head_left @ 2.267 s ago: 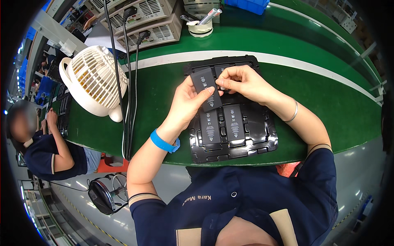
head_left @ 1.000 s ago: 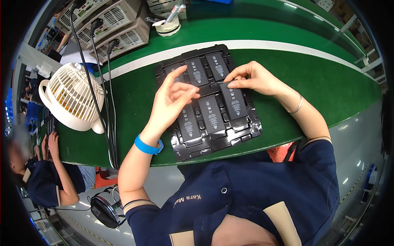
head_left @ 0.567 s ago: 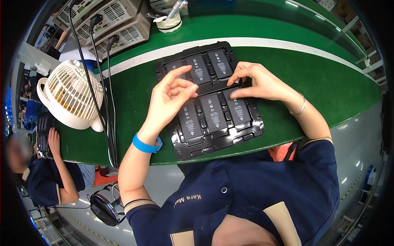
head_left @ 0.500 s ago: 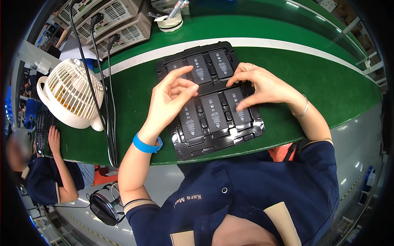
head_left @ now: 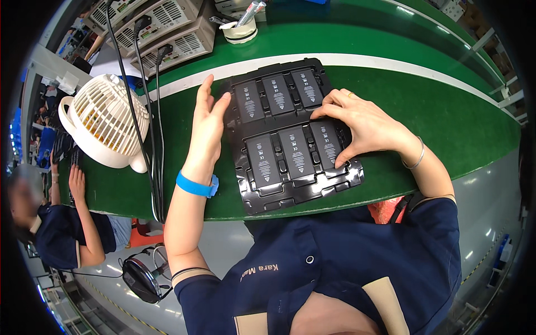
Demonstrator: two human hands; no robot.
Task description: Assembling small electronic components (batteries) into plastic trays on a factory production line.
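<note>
Tray between hands; fan left, on bench.

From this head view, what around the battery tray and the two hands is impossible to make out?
- Right edge of the black tray and part of the near-right battery: covered by the right hand.
- Left hand: whether it touches the tray's left edge is unclear from above.
- Battery label print: too small.
- Pot of tools: cut off by the top edge.
- Equipment boxes: bent at the fisheye rim.
</note>
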